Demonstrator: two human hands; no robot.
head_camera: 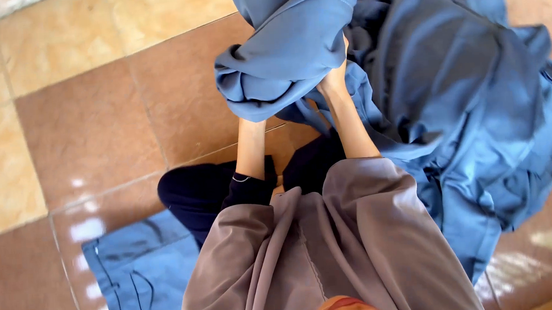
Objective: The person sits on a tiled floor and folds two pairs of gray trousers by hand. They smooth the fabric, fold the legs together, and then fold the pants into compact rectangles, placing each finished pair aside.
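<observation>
A bunched blue garment (289, 52) is lifted up in front of me. My left hand is hidden inside its folds; only the forearm shows below it. My right hand (334, 78) grips the same bundle from the right, its fingers partly covered by cloth. Both arms come out of loose grey-brown sleeves (333, 247).
A heap of the same blue cloth (477, 111) lies on the tiled floor (89, 128) to the right. A flat blue garment piece with a pocket (142, 265) lies at the lower left. My dark-clothed knees (195, 192) rest on the tiles.
</observation>
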